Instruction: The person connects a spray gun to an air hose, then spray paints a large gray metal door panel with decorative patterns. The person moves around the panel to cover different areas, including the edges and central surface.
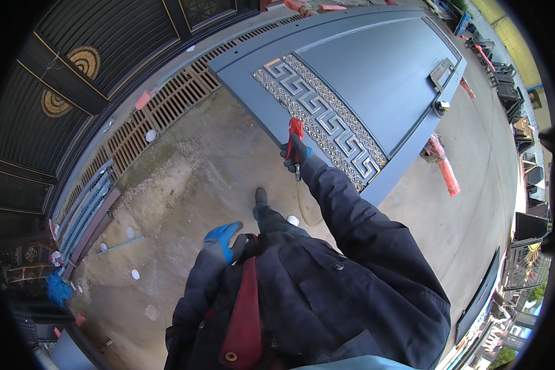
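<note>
My right hand [296,153], in a dark glove with a blue cuff, is closed around a red air blow gun [295,128]. A metal fitting and a thin pale hose [303,202] hang below the gun. Its front end is over the near edge of a large grey metal door panel [370,74]. That panel carries a raised silvery band of key-pattern ornament [324,114] just beyond the gun. My left hand [224,239], in a blue glove, hangs beside my dark jacket with thumb and fingers apart. Its darker fingertips blend into the clothing, and I see nothing held there.
Pink-wrapped supports [441,166] show beneath the panel. A rusty floor grating [129,139] runs along dark doors [111,43] at left, near stacked metal bars [89,213]. White round bits lie on the concrete [185,179]. Metal frames [524,259] line the right side.
</note>
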Available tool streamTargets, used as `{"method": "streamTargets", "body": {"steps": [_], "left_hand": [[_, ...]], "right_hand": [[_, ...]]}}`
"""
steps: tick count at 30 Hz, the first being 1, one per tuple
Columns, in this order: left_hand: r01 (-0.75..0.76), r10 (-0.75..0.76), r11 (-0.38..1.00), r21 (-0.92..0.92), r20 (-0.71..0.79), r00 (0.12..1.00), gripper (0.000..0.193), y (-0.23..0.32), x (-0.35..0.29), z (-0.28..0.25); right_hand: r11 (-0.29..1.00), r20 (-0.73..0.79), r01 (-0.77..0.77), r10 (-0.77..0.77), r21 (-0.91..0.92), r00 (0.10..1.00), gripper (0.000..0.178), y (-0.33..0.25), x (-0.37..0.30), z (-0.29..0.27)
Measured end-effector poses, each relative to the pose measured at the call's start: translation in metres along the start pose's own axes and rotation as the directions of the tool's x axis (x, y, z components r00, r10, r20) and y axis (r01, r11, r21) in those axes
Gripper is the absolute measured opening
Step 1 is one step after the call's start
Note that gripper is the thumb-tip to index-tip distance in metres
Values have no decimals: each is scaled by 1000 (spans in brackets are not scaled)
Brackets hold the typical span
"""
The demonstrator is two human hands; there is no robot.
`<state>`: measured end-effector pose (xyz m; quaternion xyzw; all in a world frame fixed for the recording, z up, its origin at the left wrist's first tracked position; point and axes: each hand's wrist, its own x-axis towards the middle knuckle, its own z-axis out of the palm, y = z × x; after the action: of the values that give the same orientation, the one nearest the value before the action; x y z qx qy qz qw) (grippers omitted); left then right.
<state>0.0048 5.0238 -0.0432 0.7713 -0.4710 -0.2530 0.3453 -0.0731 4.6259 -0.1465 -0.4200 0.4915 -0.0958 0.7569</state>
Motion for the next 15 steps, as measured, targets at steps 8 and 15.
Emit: {"method": "streamTargets", "body": {"steps": [8,15], "left_hand": [[143,-144,989,-33,-11,990,40,-53,75,-71],[29,-30,1000,9,189,982,44,-96,172,-96]], "right_hand": [[995,-11,59,-60,-74,998,73,-45,101,45],[985,-146,74,-51,155,988,60,-89,141,71]]}}
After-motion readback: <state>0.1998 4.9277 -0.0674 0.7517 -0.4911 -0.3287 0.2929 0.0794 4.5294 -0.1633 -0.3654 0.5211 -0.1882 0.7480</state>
